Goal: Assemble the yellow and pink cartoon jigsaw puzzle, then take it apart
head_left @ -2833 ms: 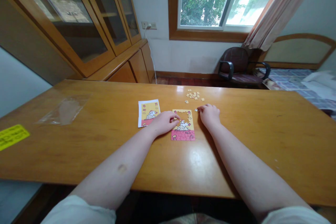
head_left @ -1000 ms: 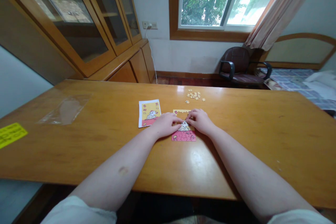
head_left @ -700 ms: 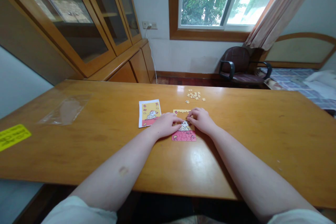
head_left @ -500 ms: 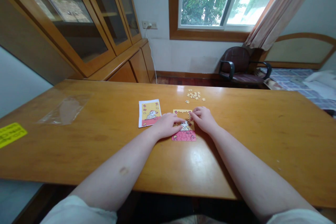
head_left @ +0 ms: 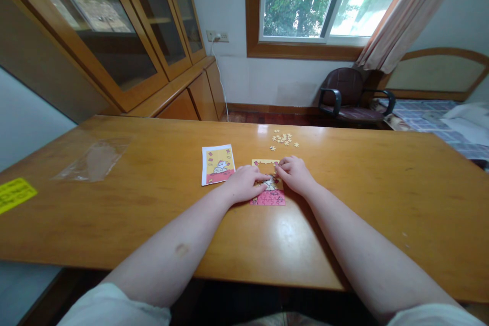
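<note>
A partly assembled jigsaw puzzle (head_left: 267, 197) lies flat on the table in front of me, pink below, with a white cartoon figure and a yellow border around a gap in its upper part. My left hand (head_left: 246, 182) rests on its left side, fingers stretched across the middle pieces. At the upper right edge, my right hand (head_left: 294, 172) is closed, fingertips pinched on a puzzle piece that they mostly hide. Left of the puzzle, a picture card (head_left: 218, 164) shows a similar yellow and pink design; my left wrist is near its lower right corner.
Loose puzzle pieces (head_left: 283, 138) lie face down beyond the puzzle. A clear plastic bag (head_left: 93, 160) and a yellow label (head_left: 17, 195) are on the left of the wooden table (head_left: 153, 214). Past the far edge stand a chair (head_left: 344, 91) and a glass-door cabinet (head_left: 153, 25).
Both hands stay nearly in place. The right fingertips shift slightly at the puzzle's upper right edge; the loose pieces and card look unchanged.
</note>
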